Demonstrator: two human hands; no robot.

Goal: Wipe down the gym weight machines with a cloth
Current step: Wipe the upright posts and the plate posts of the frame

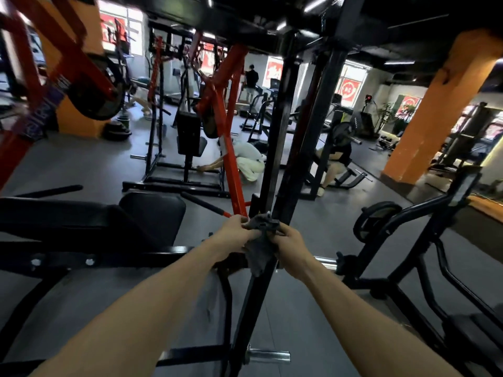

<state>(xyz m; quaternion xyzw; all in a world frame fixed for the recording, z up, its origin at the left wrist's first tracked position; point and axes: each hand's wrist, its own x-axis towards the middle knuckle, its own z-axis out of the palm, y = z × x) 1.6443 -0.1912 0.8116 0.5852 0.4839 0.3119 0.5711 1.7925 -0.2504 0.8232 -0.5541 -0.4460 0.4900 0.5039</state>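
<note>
On black upright post (268, 170), grey cloth (260, 248), gripped by left hand (235, 235) and right hand (290, 247); no legible writing.

A single head-worn wide-angle view looks forward and down. Both hands sit close, centre frame; gym floor stretches beyond them.

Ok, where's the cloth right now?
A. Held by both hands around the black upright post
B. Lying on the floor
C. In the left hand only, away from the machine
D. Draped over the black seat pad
A: the grey cloth sits against the black post, with the left hand and right hand each gripping a side of it.
</note>
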